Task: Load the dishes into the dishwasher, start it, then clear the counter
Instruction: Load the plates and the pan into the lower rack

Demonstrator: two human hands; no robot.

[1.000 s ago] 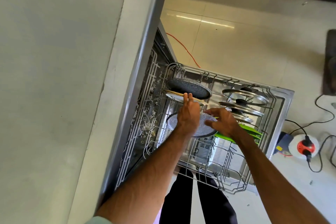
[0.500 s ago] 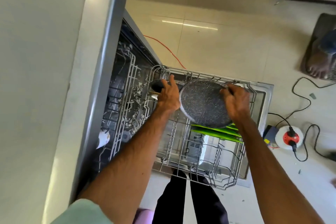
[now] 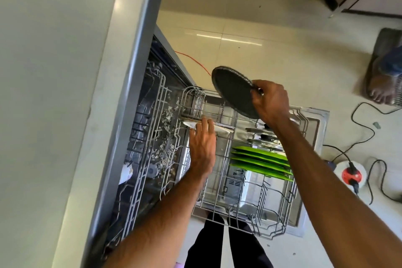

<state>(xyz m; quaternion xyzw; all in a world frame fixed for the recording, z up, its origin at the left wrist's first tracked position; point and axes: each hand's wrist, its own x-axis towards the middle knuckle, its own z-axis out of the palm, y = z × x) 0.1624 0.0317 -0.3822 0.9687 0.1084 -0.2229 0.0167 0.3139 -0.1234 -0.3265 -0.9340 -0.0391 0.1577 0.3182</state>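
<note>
From the head camera, the right hand (image 3: 270, 102) was curled round the rim of a dark speckled plate (image 3: 232, 89), gripping it by its lower right edge and holding it tilted in the air above the far end of the pulled-out lower rack (image 3: 263, 193), clear of the wires. The left hand (image 3: 202, 146) reached into the rack with its fingers fairly straight, their tips lying over the edge of a white plate (image 3: 223, 129) that stood in the far left rows; it gripped nothing. Four green plates (image 3: 258, 159) leaned in a row on the right side of the rack, with metal lids (image 3: 261, 138) just beyond them. The rack sat over the open dishwasher door (image 3: 315, 119). The counter (image 3: 54, 72) filled the left side.
</note>
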